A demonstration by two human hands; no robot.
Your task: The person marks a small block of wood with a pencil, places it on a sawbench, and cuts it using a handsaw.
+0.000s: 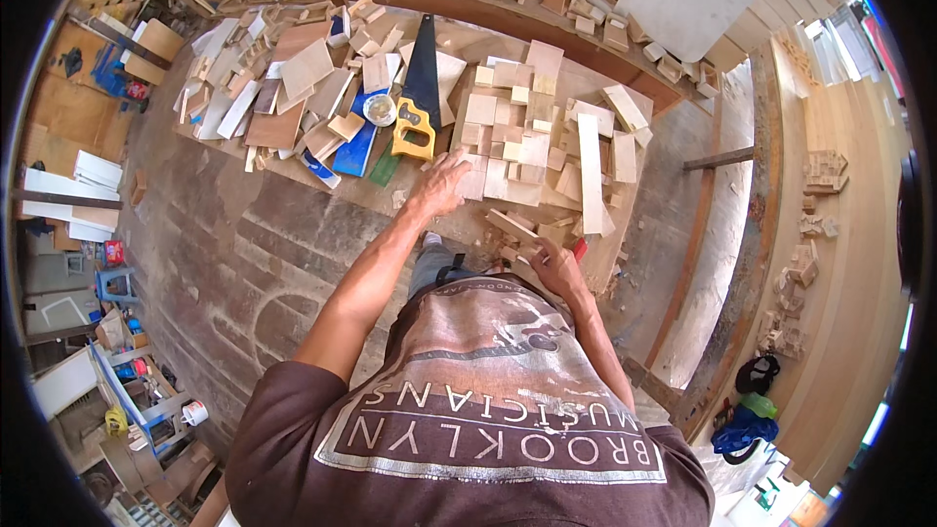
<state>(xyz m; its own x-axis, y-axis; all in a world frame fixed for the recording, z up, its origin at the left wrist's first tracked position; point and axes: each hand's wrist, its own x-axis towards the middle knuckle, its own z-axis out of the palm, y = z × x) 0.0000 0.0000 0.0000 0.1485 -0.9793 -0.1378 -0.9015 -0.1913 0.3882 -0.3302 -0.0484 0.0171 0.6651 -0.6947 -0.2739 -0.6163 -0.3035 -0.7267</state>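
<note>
My left hand (pixel 442 185) reaches to the near left edge of an arrangement of pale wooden blocks (pixel 509 127), its fingers stretched out and touching a flat block (pixel 471 182). The blocks lie in a patchwork of differing heights on the worktable (pixel 283 164). Close to my body, my right hand (pixel 559 269) has its fingers curled. A short wooden strip (pixel 511 225) lies at its fingertips, and a red object (pixel 580 249) shows just beyond it; what it grips is unclear. A handsaw (pixel 420 88) with a yellow handle lies left of the blocks.
Wood offcuts (pixel 303 68) pile up on the table's left, with a small round tub (pixel 380 110) on a blue board (pixel 355 148). A long pale slat (pixel 590 174) lies at the right. More small wooden pieces line the back shelf (pixel 478 2). Planks (pixel 854 263) stand at far right.
</note>
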